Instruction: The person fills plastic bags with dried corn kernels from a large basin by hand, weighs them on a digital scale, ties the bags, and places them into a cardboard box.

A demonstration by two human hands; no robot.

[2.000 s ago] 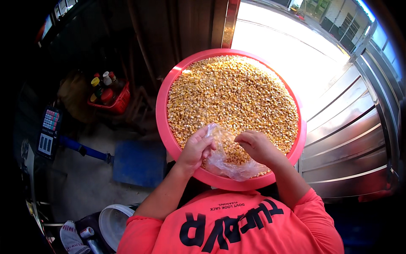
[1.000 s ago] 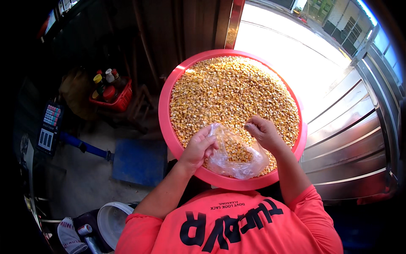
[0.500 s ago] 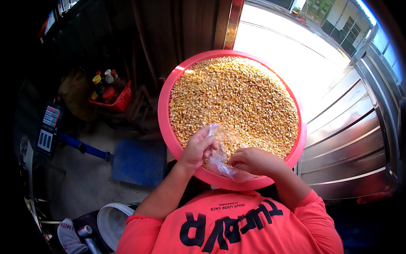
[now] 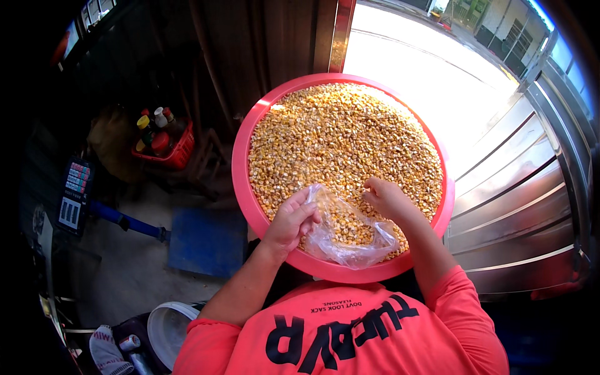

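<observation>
A wide pink basin (image 4: 245, 164) in front of me is heaped with dry yellow corn kernels (image 4: 344, 134). At its near side lies a clear plastic bag (image 4: 353, 255), its mouth spread wide and kernels showing inside and through it. My left hand (image 4: 291, 225) is closed, pinching the bag's left edge. Just beyond the bag's right side, my right hand (image 4: 386, 199) is over the corn with its fingers curled together. What those fingers hold, if anything, is hidden from this view.
To the left is a platform scale with a blue plate (image 4: 207, 240) and a dark keypad display (image 4: 74, 194). A red basket (image 4: 181, 150) of bottles sits on a wooden stool. A white bucket (image 4: 167, 334) stands lower left; a ribbed metal shutter (image 4: 506, 206) is at right.
My right hand has moved up and away from the bag's near edge, out over the corn. The bag's mouth now lies wider. My left hand has stayed at its edge.
</observation>
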